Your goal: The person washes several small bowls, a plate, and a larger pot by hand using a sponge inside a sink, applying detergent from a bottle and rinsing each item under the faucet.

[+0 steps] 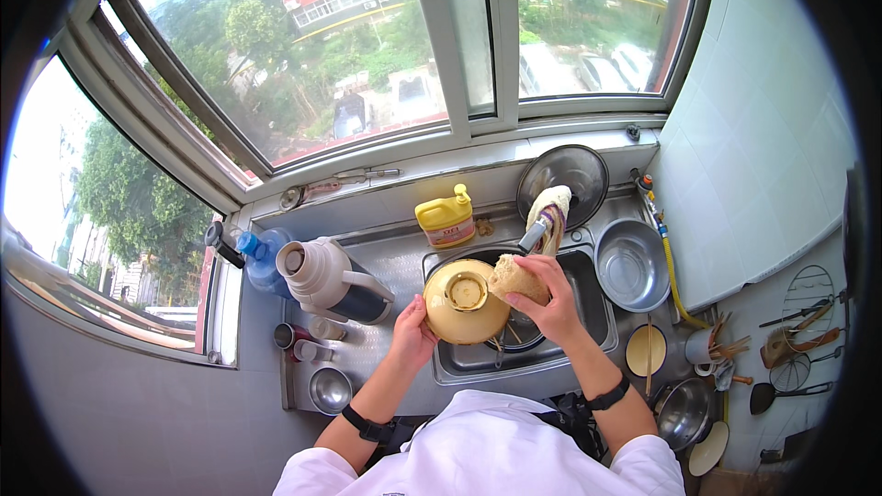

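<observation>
My left hand grips the rim of a yellow bowl, which is turned so its footed base faces up towards me. In my right hand is a tan sponge-like scrubber, held close to the right side of the bowl's base; whether it touches the bowl I cannot tell. Both are above the stainless steel sink. Partly hidden under the bowl, a dark-rimmed pan or basin sits in the sink with chopsticks or similar sticks in it. A cloth-wrapped faucet reaches over the sink from behind.
Behind the sink stand a yellow detergent jug and a large metal lid. A thermos flask, a blue water bottle and a small metal bowl are at left. At right are a metal basin and a yellow bowl with chopsticks.
</observation>
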`<state>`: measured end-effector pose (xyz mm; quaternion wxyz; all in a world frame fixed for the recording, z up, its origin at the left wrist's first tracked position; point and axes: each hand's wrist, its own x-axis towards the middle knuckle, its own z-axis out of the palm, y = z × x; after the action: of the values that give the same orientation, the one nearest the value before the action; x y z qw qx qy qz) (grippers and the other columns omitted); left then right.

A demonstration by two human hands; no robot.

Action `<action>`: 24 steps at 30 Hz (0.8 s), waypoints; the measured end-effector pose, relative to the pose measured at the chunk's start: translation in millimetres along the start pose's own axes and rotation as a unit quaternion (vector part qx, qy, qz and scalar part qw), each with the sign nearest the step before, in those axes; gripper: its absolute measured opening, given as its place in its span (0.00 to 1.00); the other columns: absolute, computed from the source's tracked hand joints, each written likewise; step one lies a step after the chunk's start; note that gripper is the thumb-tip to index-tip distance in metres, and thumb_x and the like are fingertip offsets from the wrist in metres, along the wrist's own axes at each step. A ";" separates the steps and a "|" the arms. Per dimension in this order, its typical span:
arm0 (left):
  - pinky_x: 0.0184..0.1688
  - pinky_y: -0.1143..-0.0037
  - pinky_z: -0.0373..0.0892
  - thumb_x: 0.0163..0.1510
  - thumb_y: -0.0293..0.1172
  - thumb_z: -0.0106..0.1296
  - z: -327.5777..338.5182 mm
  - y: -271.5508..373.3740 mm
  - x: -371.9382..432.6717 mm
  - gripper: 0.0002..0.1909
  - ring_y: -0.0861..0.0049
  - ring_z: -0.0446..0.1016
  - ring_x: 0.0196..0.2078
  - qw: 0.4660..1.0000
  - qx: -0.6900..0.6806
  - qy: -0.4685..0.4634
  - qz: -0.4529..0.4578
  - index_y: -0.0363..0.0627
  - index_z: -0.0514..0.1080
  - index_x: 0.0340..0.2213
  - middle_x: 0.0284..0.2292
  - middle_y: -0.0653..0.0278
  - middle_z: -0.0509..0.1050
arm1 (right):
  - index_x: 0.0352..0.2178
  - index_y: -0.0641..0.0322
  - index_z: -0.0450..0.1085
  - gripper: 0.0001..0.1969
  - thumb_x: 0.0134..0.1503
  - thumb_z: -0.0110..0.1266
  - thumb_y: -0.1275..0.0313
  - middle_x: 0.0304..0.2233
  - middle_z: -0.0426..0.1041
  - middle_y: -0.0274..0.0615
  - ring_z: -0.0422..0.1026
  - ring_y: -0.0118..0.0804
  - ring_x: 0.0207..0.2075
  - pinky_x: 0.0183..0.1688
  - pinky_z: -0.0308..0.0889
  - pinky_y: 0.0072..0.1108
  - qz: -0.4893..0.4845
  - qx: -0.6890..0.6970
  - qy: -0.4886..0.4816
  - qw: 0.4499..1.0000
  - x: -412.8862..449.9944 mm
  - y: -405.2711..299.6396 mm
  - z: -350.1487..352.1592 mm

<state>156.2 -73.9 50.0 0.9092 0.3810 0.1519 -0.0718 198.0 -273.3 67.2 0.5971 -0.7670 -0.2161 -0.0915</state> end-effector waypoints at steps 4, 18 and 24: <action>0.29 0.83 0.63 0.48 0.36 0.34 -7.3 -5.9 2.1 0.11 0.82 0.67 0.28 0.998 0.020 -0.053 0.017 0.41 0.59 0.29 0.26 0.66 0.67 | 0.32 0.58 0.62 0.20 0.31 0.52 0.78 0.31 0.61 0.37 0.58 0.36 0.35 0.39 0.54 0.22 -0.068 -0.086 0.012 0.994 -0.1 -9.9 0.7; 0.24 0.90 0.58 0.44 0.26 0.41 25.7 -3.0 -8.1 0.10 0.89 0.62 0.24 0.951 0.246 -0.083 0.167 0.36 0.59 0.31 0.25 0.70 0.65 | 0.27 0.62 0.61 0.16 0.30 0.51 0.72 0.26 0.63 0.43 0.64 0.41 0.27 0.28 0.60 0.23 0.055 -0.208 0.036 0.976 -1.0 -12.0 23.7; 0.24 0.91 0.54 0.44 0.21 0.40 21.9 -3.6 -9.2 0.03 0.91 0.57 0.22 0.895 0.367 -0.098 0.235 0.36 0.61 0.25 0.21 0.72 0.62 | 0.28 0.69 0.60 0.12 0.41 0.46 0.71 0.23 0.66 0.41 0.66 0.31 0.24 0.26 0.61 0.17 0.260 0.136 -0.029 0.956 -2.4 10.0 19.7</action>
<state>151.4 -92.0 65.1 0.7056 0.7030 -0.0693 0.0560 197.9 -257.0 52.1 0.6922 -0.7108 -0.0370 0.1194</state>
